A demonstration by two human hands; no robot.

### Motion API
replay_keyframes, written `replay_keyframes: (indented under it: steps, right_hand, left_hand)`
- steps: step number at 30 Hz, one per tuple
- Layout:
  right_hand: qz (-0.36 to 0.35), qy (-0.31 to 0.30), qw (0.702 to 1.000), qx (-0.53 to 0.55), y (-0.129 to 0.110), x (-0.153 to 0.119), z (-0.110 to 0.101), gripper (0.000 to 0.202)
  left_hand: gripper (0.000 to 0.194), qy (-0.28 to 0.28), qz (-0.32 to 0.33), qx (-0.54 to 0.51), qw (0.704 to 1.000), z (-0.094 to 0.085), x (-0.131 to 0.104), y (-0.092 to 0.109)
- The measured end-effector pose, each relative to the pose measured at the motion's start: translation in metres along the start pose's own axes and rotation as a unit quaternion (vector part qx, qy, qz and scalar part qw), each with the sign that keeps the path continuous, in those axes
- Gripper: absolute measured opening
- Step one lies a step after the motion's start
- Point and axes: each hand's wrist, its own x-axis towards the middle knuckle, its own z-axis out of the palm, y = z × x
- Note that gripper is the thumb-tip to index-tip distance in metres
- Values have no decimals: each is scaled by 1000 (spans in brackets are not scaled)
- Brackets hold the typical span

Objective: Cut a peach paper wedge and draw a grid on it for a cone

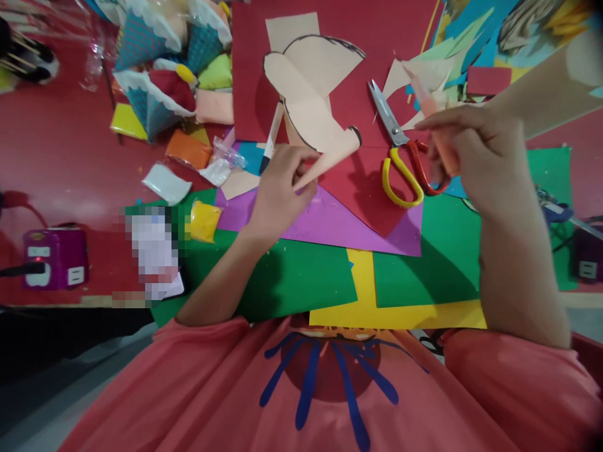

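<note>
My left hand (285, 185) pinches the near edge of a cream paper cutout (313, 107). The cutout has curved sides, a dark outline along parts of its edge and a curled lower end. A black-and-white marker (272, 139) lies just beyond this hand's knuckles. My right hand (485, 147) is closed around a slim orange stick-like tool (440, 135); its far end is blurred and I cannot make out its kind. Scissors (398, 144) with one yellow and one red handle lie between the hands, blades parted and pointing away from me.
Coloured sheets overlap under my hands: red (377, 31), purple (301, 216), green (311, 270) and yellow (362, 276). Blue paper cones (155, 103) and small coloured packets (188, 149) lie at left, with a purple power socket block (55, 257). A cream paper roll (551, 88) stretches across the right.
</note>
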Motion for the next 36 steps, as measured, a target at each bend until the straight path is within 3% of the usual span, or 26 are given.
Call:
replay_keyframes:
  steps: [2, 4, 7, 9, 12, 15, 17, 19, 22, 28, 31, 36]
  right_hand:
    - [47, -7, 991, 122, 11, -6, 15, 33]
    - [76, -10, 979, 188, 25, -8, 28, 26]
    - [64, 20, 975, 213, 39, -11, 44, 14]
    - [61, 46, 972, 220, 42, -14, 52, 25]
    - [62, 41, 961, 265, 40, -21, 63, 38]
    - [55, -37, 935, 349, 36, -30, 72, 47]
    - [80, -92, 922, 369, 36, -37, 77, 50]
    - [103, -130, 915, 368, 38, -41, 82, 52]
    - [79, -154, 910, 376, 43, -41, 86, 49]
    - [23, -174, 935, 308, 46, -37, 85, 35]
    - [-4, -162, 947, 276, 45, -38, 85, 31]
    - [21, -189, 924, 330, 45, -41, 86, 27]
  left_hand:
    - [32, -6, 41, 26, 999, 1, -6, 3]
    - [36, -86, 102, 77, 988, 7, -13, 10]
    - [45, -214, 179, 157, 947, 20, -21, 21]
    - [55, -237, 209, 152, 936, 25, -24, 24]
    - [69, -187, 192, 60, 962, 27, -25, 16]
    - [54, -34, 117, -5, 993, 29, -23, 3]
    - [55, 22, 115, 8, 993, 32, -22, -2]
    - [55, 10, 152, 22, 988, 36, -22, -2]
    - [47, -47, 195, 36, 979, 42, -25, 4]
    - [31, -109, 173, 78, 976, 46, -30, 13]
    - [30, -106, 182, 112, 971, 47, -32, 13]
    - [33, -101, 199, 139, 965, 45, -35, 14]
